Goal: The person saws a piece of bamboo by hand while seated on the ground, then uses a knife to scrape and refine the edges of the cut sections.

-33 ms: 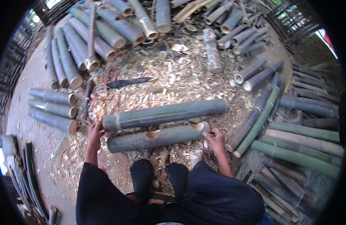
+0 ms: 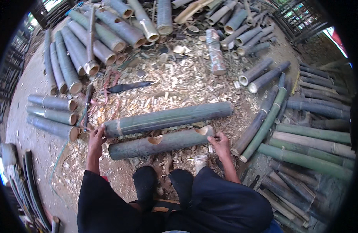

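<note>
Two green bamboo tubes lie side by side across the ground in front of my feet. The farther one, a whole bamboo tube, has a pale node ring near its left end. My left hand is closed at that left end, thumb against the rim. Nearer to me rests a notched bamboo tube with two rounded cut-outs along its upper side. At its right end my right hand is closed, thumb and fingertips on the edge; part of this grip is hidden.
Pale wood chips cover the ground. Beyond the tubes lies a dark blade-shaped tool. A saw-like dark tool is at the left, near three cut bamboo pieces. Long green poles lie at the right, and a bamboo pile fills the far side.
The whole view has shifted slightly to the left. Both hands stay at the same tube ends, and the two tubes keep their arrangement.
</note>
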A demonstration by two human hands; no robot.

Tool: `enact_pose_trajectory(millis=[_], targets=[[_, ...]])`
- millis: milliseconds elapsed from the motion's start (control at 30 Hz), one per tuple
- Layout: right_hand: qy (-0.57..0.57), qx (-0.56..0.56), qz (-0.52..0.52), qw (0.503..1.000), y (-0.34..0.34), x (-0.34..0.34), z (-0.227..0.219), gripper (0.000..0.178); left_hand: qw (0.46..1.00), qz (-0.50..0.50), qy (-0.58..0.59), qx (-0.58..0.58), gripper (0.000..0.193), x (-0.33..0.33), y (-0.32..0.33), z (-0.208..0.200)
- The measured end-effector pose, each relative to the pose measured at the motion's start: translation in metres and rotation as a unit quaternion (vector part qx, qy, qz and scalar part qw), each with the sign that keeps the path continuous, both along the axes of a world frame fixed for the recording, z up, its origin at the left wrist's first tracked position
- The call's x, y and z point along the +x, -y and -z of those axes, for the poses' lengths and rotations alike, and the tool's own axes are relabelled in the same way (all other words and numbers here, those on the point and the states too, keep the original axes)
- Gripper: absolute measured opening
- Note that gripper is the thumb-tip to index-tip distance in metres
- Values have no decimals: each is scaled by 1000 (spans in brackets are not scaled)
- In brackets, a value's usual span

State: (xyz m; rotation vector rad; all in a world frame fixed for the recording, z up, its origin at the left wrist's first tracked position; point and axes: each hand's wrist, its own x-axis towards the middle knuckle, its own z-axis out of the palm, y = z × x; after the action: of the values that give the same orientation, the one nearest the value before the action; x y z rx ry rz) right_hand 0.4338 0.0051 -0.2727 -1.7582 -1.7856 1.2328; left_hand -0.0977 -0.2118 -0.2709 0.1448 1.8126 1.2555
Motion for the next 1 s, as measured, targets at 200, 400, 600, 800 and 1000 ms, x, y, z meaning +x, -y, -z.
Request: enact_pose_trajectory(millis=[200,400,600,800,1000], targets=[[-29,-43,27,998,1,0,-6,36,995,22,21,91,29,-2,20,12],[-66,-54,61,995,4,1,-6,42,994,70,-19,78,31,-4,36,4],[-87,-69,76,991,7,-8,-13,32,997,2,-21,79,34,29,44,0],[-137,-23,73,988,8,-2,-5,27,986,0,-69,153,28,46,57,8],[-208,-74,130,967,12,-2,-4,25,993,-78,-26,81,52,81,57,-7]])
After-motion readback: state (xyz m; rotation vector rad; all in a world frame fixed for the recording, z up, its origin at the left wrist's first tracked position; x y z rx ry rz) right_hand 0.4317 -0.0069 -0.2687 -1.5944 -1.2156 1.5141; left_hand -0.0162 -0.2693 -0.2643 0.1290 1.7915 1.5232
